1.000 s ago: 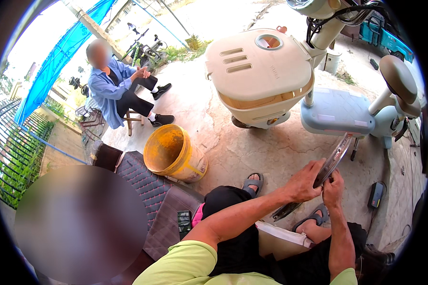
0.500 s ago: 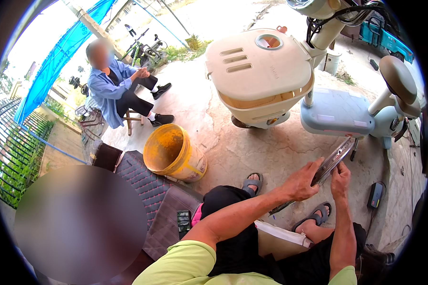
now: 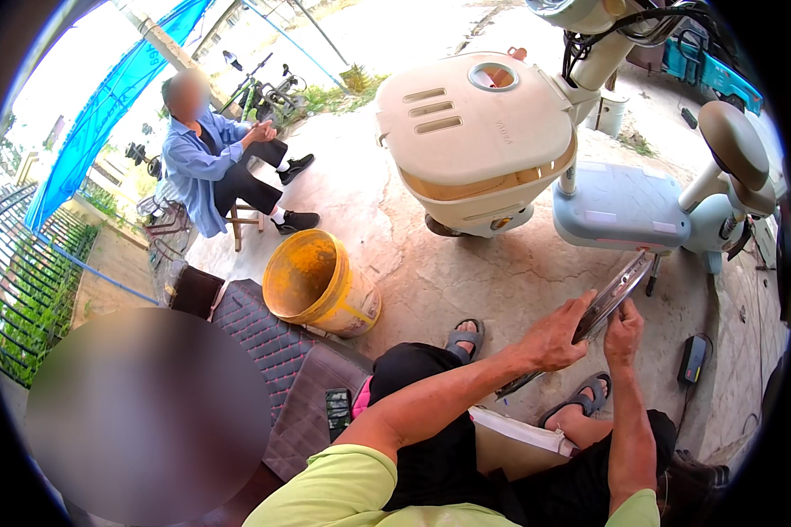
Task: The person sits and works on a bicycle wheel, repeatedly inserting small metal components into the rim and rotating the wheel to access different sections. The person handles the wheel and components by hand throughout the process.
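Note:
A long, narrow, shiny metal piece (image 3: 621, 285), dark along its lower side and with small holes near its upper end, slants across in front of my knees. My left hand (image 3: 555, 335) is closed around its middle, fingers on the far side. On the near side, my right hand (image 3: 623, 332) grips the edge with thumb and fingers, just right of the left one. The piece's lower end (image 3: 520, 383) shows beneath my left forearm. Its exact kind cannot be made out. Beyond its upper end stands a pale electric scooter (image 3: 620, 206).
A cream basket with a lid (image 3: 479, 123) hangs at the scooter's front. A yellow bucket (image 3: 360, 299) stands left, beside a dark quilted seat (image 3: 255, 325). Someone in a blue shirt (image 3: 193, 162) sits on a stool. A black charger-like box (image 3: 693, 360) lies right.
Both hands keep their hold on the metal piece, which has shifted very slightly left and down. The whole view has moved a little; nothing was taken up or let go.

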The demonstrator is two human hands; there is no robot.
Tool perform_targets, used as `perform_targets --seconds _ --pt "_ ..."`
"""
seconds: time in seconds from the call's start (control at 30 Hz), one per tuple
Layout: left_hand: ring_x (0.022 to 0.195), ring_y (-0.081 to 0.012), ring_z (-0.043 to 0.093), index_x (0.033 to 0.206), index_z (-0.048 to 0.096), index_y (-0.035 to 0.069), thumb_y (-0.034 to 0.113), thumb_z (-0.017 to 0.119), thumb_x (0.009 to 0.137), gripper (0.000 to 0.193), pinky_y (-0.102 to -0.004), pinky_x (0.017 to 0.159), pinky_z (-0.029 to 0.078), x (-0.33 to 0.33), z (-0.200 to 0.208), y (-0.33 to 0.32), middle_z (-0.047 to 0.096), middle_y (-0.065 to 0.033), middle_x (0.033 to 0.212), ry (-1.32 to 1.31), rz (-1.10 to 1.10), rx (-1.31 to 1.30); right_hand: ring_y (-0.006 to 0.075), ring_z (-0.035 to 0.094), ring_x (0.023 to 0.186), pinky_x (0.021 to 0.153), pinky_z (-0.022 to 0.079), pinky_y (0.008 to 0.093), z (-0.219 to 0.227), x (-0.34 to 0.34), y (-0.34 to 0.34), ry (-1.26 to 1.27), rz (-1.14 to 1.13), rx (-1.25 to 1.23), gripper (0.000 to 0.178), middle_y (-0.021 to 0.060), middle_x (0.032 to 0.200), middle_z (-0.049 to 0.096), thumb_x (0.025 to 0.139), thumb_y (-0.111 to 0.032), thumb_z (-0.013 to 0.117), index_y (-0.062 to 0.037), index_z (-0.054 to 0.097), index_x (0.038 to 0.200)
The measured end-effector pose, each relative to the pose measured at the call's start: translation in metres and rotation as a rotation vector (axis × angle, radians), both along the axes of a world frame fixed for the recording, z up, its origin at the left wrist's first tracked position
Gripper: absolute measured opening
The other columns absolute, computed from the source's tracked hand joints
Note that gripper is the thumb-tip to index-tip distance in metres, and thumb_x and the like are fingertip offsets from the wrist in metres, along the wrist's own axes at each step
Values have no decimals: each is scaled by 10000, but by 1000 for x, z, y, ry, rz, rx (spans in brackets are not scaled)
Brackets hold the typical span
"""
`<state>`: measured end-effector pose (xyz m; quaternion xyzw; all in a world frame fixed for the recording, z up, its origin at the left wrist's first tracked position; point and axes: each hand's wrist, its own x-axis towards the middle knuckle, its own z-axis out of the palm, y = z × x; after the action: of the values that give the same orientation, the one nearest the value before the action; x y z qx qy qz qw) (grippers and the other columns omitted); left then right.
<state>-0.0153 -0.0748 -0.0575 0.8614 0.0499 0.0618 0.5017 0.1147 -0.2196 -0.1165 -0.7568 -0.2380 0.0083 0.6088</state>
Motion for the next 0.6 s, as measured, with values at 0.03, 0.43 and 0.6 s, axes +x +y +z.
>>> perform_targets --seconds 0.03,0.43,0.6 --pt "1159 -457 591 1576 233 48 162 652 830 864 -490 993 490 0 -1 0 499 -300 1376 -6 0 5 108 586 796 726 491 291 1 0 -1 11 4 -13 113 37 858 664 984 -5 563 15 669 1019" --pt "1223 -478 543 1553 263 37 200 657 835 835 -502 1014 473 2 1 4 472 -297 1386 -69 51 59 163 651 821 750 517 322 31 -23 2 63 239 -85 155 97 929 697 918 36 578 25 705 1005" --pt "1205 -478 558 1556 251 37 196 653 831 844 -502 1005 480 1 9 5 474 -299 1393 -16 40 56 159 660 860 767 528 315 23 -20 -3 121 321 -124 167 104 987 705 914 44 590 38 710 1030"
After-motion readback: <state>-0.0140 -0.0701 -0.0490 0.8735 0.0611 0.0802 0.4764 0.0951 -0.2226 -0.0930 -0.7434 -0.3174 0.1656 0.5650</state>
